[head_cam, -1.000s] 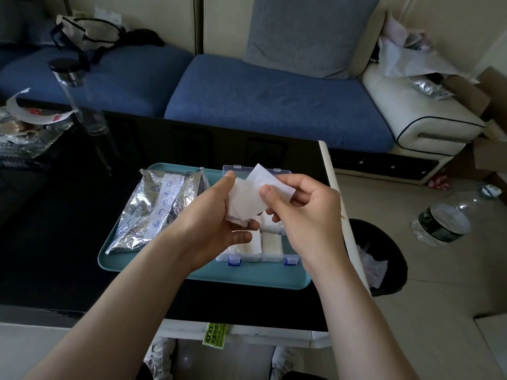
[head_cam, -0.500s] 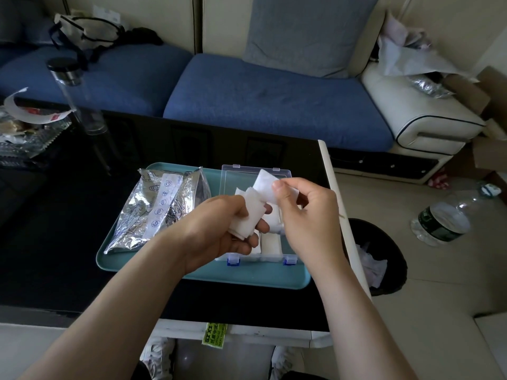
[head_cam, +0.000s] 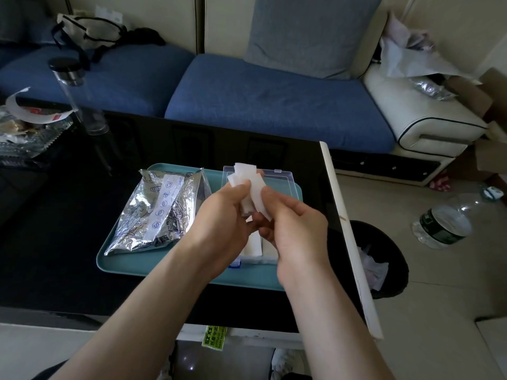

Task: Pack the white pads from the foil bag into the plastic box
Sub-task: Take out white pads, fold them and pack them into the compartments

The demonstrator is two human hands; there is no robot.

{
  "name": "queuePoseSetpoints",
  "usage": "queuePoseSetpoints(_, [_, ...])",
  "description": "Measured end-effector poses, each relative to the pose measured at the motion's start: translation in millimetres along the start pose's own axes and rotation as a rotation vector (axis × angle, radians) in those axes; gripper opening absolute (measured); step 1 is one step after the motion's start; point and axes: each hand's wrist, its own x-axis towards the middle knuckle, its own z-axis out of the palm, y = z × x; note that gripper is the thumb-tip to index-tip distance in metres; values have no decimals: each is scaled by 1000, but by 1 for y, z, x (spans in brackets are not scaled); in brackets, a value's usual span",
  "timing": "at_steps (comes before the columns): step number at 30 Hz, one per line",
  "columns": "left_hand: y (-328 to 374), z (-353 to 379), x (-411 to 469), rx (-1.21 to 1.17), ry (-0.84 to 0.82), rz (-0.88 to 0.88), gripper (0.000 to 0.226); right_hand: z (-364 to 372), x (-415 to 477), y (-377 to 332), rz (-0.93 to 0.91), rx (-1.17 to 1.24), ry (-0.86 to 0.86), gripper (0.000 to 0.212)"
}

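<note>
- Step in hand, apparently: squaring a small stack of white pads (head_cam: 245, 175) above the plastic box (head_cam: 279, 179) before dropping it in.
- To do it well: align the edges between both thumbs first and close up the fanned far end of the stack.
- Then lower flat into the free space beside the packed pads (head_cam: 253, 246) in the box; avoid setting down on edge.
- Probably thin and floppy: pinch near the middle, no bending of corners, no squeezing hard.
- Left hand (head_cam: 219, 218): fingers curled, thumb pressed on the left face of the stack; clamped on the pads.
- Right hand (head_cam: 297, 231): thumb and forefinger pinching the right side of the same stack; other fingers curled beneath, partly hidden.
- Held pads: in the air between both hands, over the box, on the right half of the teal tray (head_cam: 164, 266).
- Foil bag (head_cam: 159, 209): lying on the left half of the tray, just beside the box, touched by neither hand.
- More pads inside the bag: cannot tell.
- Box lid: open, tilted back on the far side; no obstruction to a straight drop.
</note>
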Motion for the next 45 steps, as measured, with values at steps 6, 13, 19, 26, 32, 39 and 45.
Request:
queuePoseSetpoints(6, [1, 1, 1, 86, 3, 68, 38, 1, 1, 7, -206, -329, 39, 20])
queuePoseSetpoints(13, [7, -8, 3, -38, 70, 33, 39, -8, 6, -1, -457, -686, 1, 18])
queuePoseSetpoints(19, [13, -5, -4, -139, -35, -11, 42, 1, -1, -7, -148, -280, -70, 16])
queuePoseSetpoints(26, [9, -4, -7, -5, -121, -44, 36, 6, -3, -1, -145, -100, 44, 13])
queuePoseSetpoints(32, [7, -2, -6, 47, -51, -23, 25, 1, 2, 5, -300, -424, -60, 21])
queuePoseSetpoints(39, [10, -11, -6, 309, 4, -35, 21, -16, 7, 1, -614, -897, -20, 30])
queuePoseSetpoints(45, [11, -12, -8, 427, -80, -53, 21, -24, 12, 8, -745, -1024, -401, 80])
